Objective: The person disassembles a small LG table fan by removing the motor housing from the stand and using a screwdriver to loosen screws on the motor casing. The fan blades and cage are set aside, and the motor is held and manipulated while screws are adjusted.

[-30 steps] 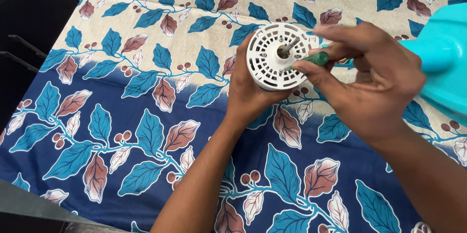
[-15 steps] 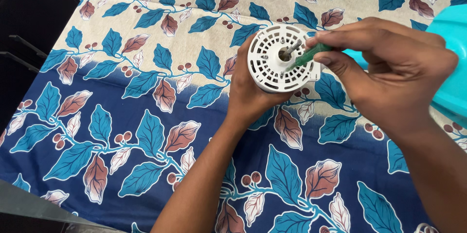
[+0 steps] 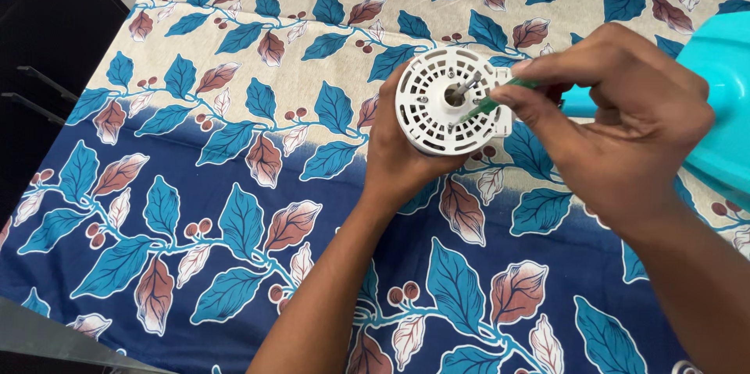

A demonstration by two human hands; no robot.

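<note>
Hands at work over a bench draped in leaf-patterned cloth point(image 3: 234, 187), seen from above. White round plastic housing point(image 3: 449, 101), slotted like a grille with a hole at its middle, held up just above the cloth, right of the picture's centre. Left hand point(image 3: 402, 159) cupped under and around the housing from below and from its left, fingers curled against the rim, wrist and forearm running down from it toward the lower edge of the view. Right hand point(image 3: 617, 120) just to the right of the housing, thumb and forefinger pressed together in a pinch on the green handle of a small screwdriver point(image 3: 488, 102). Metal shaft of the screwdriver slanting up and left across the face of the housing, tip resting near the central hole; cannot tell whether seated in a screw. Remaining fingers of the right hand folded loosely behind the pinch, forearm leaving toward the lower right corner.

Turquoise plastic part point(image 3: 719, 101), smooth and curved, lying on the cloth to the right of the housing, partly behind the right hand and cut off by the right edge of the view.

Cloth cream-coloured above the housing, deep blue below it, printed all over with teal and brown leaves and small brown berries. Dark cabinet front point(image 3: 47, 54) with two thin bar handles well to the left of the housing, beyond the edge of the cloth
</note>
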